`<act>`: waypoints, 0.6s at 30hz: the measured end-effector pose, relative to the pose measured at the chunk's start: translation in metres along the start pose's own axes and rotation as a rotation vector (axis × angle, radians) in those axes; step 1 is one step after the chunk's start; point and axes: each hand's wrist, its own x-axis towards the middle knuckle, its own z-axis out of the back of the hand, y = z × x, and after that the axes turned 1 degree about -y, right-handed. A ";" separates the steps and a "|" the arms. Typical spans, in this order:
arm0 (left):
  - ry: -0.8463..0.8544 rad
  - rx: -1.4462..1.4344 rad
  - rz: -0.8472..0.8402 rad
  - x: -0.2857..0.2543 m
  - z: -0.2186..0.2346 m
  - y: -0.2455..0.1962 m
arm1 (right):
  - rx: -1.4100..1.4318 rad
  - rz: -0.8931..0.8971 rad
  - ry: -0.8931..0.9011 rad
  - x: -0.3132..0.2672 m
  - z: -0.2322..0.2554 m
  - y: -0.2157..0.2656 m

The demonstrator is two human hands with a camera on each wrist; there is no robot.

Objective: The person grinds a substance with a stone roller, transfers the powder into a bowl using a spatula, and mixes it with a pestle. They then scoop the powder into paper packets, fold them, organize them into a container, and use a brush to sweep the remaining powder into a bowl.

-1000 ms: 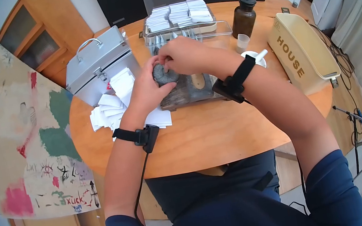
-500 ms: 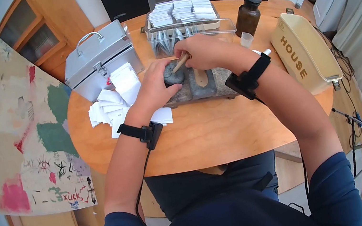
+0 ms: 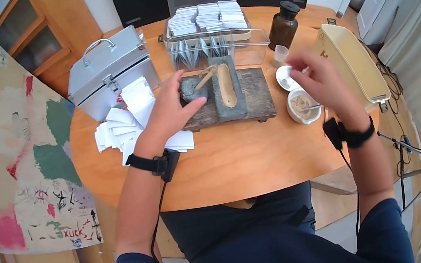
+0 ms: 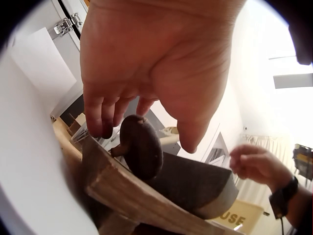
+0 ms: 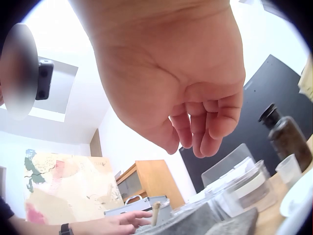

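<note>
In the head view, a round grey stone grinding wheel (image 3: 192, 89) with a wooden axle (image 3: 205, 79) rests on a dark wooden board (image 3: 256, 87). Beside it lies a grey stone grinding trough (image 3: 239, 101) with a tan hollow. My left hand (image 3: 168, 108) is beside the wheel, thumb and fingers spread on either side; the left wrist view shows the wheel (image 4: 142, 147) below the palm. My right hand (image 3: 324, 80) hovers over a white jar (image 3: 306, 119) of light brown powder with a spoon in it. Its fingers are loosely bent and hold nothing. Behind the jar lies a white lid (image 3: 282, 85).
White paper packets (image 3: 137, 96) and a silver metal case (image 3: 109, 70) are at the left. Behind the board are a clear plastic box (image 3: 252, 48) and a bin of packets (image 3: 207, 16). A brown bottle (image 3: 282, 28), plastic cup (image 3: 280, 55) and cream box (image 3: 347, 59) stand right.
My right hand has let go of the wooden axle and moved right to above the white jar. The left hand has stayed around the wheel, its fingers now spread wider.
</note>
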 end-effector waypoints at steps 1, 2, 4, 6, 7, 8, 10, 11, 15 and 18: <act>-0.055 -0.051 0.024 -0.003 0.002 0.000 | -0.044 -0.024 -0.045 -0.020 0.009 -0.010; -0.104 -0.107 0.046 -0.008 0.001 0.002 | -0.089 -0.102 -0.054 -0.040 0.017 -0.018; -0.267 -0.590 0.196 -0.016 0.005 0.007 | -0.140 -0.191 -0.110 -0.083 0.028 -0.037; -0.313 -1.079 0.415 -0.028 0.017 0.010 | -0.237 -0.254 -0.147 -0.123 0.032 -0.047; -0.309 -1.259 0.442 -0.032 0.020 0.022 | -0.225 -0.300 -0.166 -0.136 0.031 -0.045; -0.299 -1.389 0.511 -0.031 0.022 0.025 | -0.237 -0.339 -0.191 -0.147 0.031 -0.049; -0.279 -1.523 0.521 -0.032 0.018 0.038 | -0.254 -0.384 -0.221 -0.160 0.027 -0.064; -0.274 -1.644 0.523 -0.029 0.013 0.041 | -0.286 -0.400 -0.218 -0.163 0.026 -0.073; -0.272 -1.736 0.497 -0.029 0.002 0.036 | -0.191 -0.487 -0.259 -0.152 0.016 -0.090; -0.171 -1.751 0.450 -0.032 0.000 0.032 | 0.019 -0.657 -0.288 -0.130 0.004 -0.096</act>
